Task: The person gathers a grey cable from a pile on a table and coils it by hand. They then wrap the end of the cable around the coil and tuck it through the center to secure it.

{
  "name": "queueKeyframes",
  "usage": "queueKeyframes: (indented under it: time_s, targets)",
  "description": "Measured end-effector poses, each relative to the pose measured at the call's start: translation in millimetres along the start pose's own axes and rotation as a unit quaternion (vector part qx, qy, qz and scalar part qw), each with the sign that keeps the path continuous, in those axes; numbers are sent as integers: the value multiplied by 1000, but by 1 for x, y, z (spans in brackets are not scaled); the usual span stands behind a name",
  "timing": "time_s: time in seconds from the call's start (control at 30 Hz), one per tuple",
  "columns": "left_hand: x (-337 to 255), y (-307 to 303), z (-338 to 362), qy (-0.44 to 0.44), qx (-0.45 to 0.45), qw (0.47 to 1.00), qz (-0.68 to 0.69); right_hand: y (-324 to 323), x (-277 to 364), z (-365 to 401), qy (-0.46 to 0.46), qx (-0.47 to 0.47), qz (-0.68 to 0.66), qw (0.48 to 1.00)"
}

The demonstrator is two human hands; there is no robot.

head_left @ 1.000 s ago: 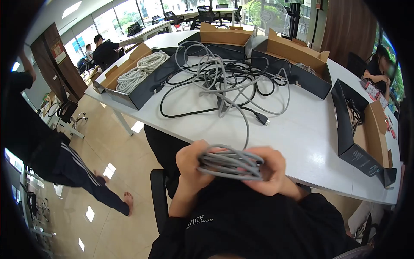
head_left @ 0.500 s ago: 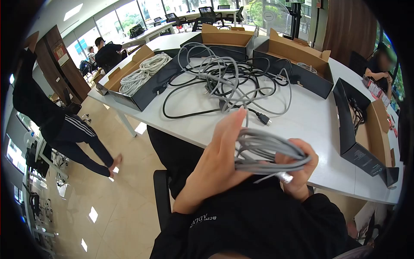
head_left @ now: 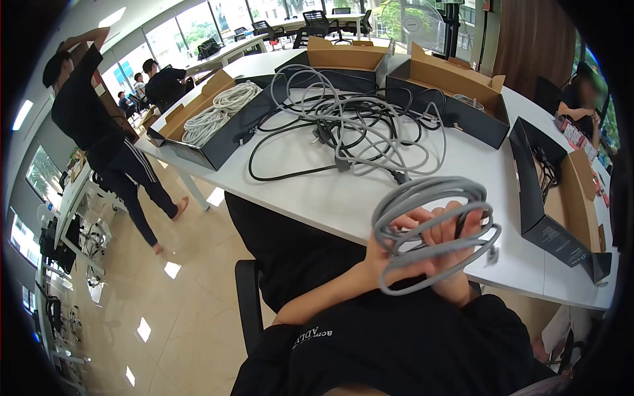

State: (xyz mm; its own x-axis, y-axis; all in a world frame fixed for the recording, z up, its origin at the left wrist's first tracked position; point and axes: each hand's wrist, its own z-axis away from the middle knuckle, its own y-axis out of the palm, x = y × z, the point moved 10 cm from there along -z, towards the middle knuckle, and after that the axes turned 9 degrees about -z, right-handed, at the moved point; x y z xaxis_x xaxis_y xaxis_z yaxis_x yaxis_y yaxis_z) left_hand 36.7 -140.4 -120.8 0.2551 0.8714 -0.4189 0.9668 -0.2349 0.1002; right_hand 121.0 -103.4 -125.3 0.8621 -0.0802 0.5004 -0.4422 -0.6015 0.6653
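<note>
A coiled grey cable (head_left: 429,188) is held up in front of my body, just over the table's near edge. My left hand (head_left: 395,247) is inside the loops at their left side, its fingers curled and partly hidden by the strands. From the right, my right hand (head_left: 456,247) wraps its fingers round the same coil. A connector (head_left: 492,256) hangs blurred beside the right hand. Beyond the coil, a tangle of black cables (head_left: 290,177) and loose grey cable (head_left: 444,142) lies on the white table (head_left: 297,204).
An open box with pale cables (head_left: 221,155) stands at the left. Two open boxes (head_left: 343,61) (head_left: 456,74) line the back; another box (head_left: 561,241) at the right holds black cable. One person (head_left: 99,125) stands at the left, another (head_left: 581,99) sits at the right.
The grey coil has turned to face the camera and its loops have spread. My left hand has moved right and down, in among the loops. The standing person has shifted and bent an arm overhead.
</note>
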Motion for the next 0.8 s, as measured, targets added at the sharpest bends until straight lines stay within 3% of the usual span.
queueKeyframes:
  time_s: [0.03,0.1,0.13,0.2,0.23,0.27,0.3,0.4,0.43,0.47,0.53,0.57,0.6,0.67,0.7,0.8]
  targets:
    - [3,-4,2,-46,-17,999,2,1,-1,1,-5,-2,44,999]
    - [-4,-21,16,-22,-128,991,-40,1,-3,4,-22,-11,103,994]
    - [-8,-22,18,-24,-104,978,-177,2,-3,6,-33,-19,119,992]
    - [-15,-30,23,-33,-56,912,-404,7,-5,10,-24,61,186,980]
    - [-18,-35,24,-41,-30,868,-494,2,-2,13,-72,34,213,974]
    - [-22,-44,22,-55,-61,883,-461,-2,2,16,-121,6,239,963]
    - [-28,-51,18,-67,-94,897,-427,-5,-10,14,-43,17,240,970]
    - [-50,-62,5,-46,-150,962,-223,23,-11,3,-37,69,300,951]
    - [-56,-65,5,-24,-148,970,-192,21,-21,5,10,86,338,937]
    - [-61,-69,4,-2,-145,976,-161,27,-20,5,-17,116,327,938]
    - [-70,-67,-2,48,-90,969,-226,38,-19,5,-72,174,303,934]
    - [-82,-66,-4,76,-93,948,-293,50,-22,12,-38,225,301,926]
    - [-93,-65,-6,104,-99,922,-359,56,-21,13,-61,245,305,918]
    - [-97,-74,-7,102,-91,896,-423,66,-19,13,-106,284,314,900]
    - [-105,-79,-7,135,-144,884,-424,63,-25,16,-109,299,332,888]
    - [-108,-98,-10,51,-254,811,-525,69,-20,20,-152,337,385,846]
